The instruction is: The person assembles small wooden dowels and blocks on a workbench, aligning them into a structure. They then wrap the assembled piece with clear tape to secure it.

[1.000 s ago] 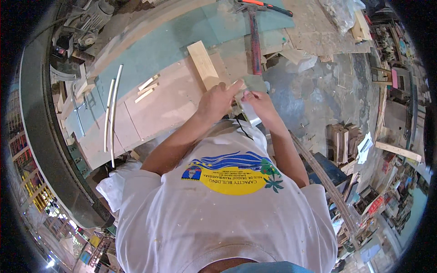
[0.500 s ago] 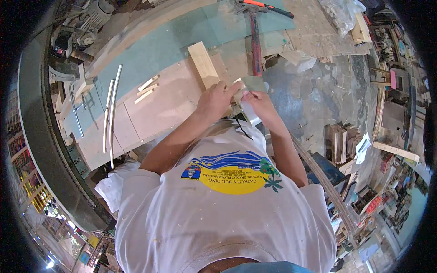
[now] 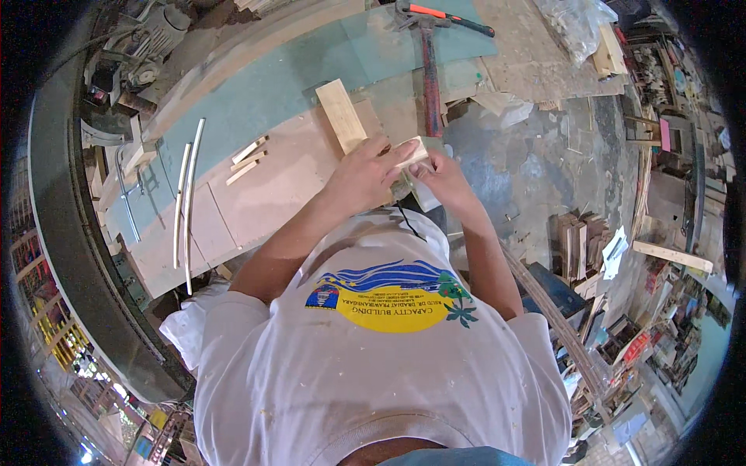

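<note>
Close in front of my shirt, my left hand is closed on a small pale wooden block, its fingers along the left side. My right hand grips the same block from the right, with the thumb bent against its near side. Below the right thumb a whitish flat piece shows; whether it belongs to the block or is separate, I cannot tell. Just beyond my left hand lies a wider wooden board. A hammer with a worn dark red handle lies past the block.
Several short wooden sticks and two long thin curved strips lie on the bench top at left. An orange-and-black handled tool lies across the hammer's head. Stacked wood offcuts stand at right, and a clear plastic bag at far right.
The block between my hands has turned, so its pale wooden end now shows where a whitish face showed before. My left fingers have spread further along it. The view has shifted slightly.
</note>
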### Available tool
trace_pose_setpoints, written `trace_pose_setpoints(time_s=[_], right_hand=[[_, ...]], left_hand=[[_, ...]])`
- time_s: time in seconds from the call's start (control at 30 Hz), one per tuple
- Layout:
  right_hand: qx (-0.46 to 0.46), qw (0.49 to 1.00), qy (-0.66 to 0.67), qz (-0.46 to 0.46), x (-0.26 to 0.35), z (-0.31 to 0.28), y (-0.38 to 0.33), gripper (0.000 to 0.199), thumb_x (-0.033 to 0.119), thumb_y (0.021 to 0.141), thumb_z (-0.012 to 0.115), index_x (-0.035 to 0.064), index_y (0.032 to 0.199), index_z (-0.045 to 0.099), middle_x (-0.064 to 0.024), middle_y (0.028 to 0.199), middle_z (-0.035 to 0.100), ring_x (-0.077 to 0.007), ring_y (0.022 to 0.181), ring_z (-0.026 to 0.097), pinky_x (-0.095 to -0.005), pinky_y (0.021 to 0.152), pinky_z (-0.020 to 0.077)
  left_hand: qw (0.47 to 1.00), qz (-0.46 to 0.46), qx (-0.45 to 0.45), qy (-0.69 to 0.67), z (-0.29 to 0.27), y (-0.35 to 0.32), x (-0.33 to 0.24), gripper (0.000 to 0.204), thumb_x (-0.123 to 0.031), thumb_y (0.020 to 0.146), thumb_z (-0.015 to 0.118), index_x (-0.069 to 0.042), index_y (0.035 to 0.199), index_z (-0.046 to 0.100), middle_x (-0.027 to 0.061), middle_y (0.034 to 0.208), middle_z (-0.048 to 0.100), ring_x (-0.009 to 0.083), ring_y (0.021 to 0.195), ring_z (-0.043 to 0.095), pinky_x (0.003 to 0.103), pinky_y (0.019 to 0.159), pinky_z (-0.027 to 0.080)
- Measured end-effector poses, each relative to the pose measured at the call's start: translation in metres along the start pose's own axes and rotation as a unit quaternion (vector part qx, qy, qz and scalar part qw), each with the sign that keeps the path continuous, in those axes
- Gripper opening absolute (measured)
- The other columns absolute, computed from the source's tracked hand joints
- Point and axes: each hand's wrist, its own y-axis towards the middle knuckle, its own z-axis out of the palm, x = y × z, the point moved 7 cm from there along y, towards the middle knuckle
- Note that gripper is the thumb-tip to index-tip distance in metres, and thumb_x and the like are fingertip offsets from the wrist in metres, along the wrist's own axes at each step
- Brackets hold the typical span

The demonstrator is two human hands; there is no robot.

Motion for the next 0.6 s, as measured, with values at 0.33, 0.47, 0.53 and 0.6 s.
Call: trace_pose_setpoints(time_s=[0.33,0.47,0.53,0.6], right_hand=[[-0.074,0.945,-0.28,-0.151,0.084,-0.024,-0.016,0.056,0.022,0.083,0.08,0.0036,0.131,0.059,-0.0163,0.126,0.063,-0.0336,0.114,0.063,-0.0417,0.098,0.0497],[0.015,0.911,-0.36,-0.201,0.113,-0.017,-0.009,0.05,0.018,0.079,0.081,0.004,0.123,0.062,-0.0115,0.115,0.063,-0.0342,0.11,0.063,-0.0415,0.093,0.052],[0.053,0.905,-0.375,-0.193,0.114,-0.011,-0.003,0.044,0.016,0.08,0.08,0.0038,0.118,0.063,-0.0112,0.11,0.062,-0.0344,0.107,0.063,-0.0417,0.09,0.0523],[0.07,0.901,-0.378,-0.2,0.117,-0.007,0.001,0.039,0.016,0.08,0.079,0.0035,0.113,0.063,-0.0115,0.107,0.062,-0.0344,0.103,0.063,-0.0423,0.087,0.0525]], left_hand=[[0.988,0.107,0.018,0.112,-0.021,-0.002,-0.023,0.057,-0.006,0.086,0.068,-0.016,0.141,0.058,0.0123,0.105,0.054,0.0318,0.102,0.06,0.041,0.087,0.053],[0.977,0.116,0.054,0.17,-0.017,0.0,-0.013,0.057,-0.007,0.084,0.069,-0.015,0.139,0.057,0.0116,0.107,0.055,0.0309,0.105,0.06,0.041,0.09,0.053],[0.975,0.122,0.067,0.175,-0.02,-0.002,-0.009,0.052,-0.008,0.086,0.068,-0.012,0.137,0.056,0.0124,0.111,0.055,0.0309,0.107,0.059,0.041,0.093,0.052],[0.974,0.12,0.086,0.17,-0.024,-0.003,-0.008,0.046,-0.01,0.091,0.064,-0.007,0.135,0.054,0.0143,0.118,0.056,0.0313,0.111,0.058,0.04,0.098,0.05]])
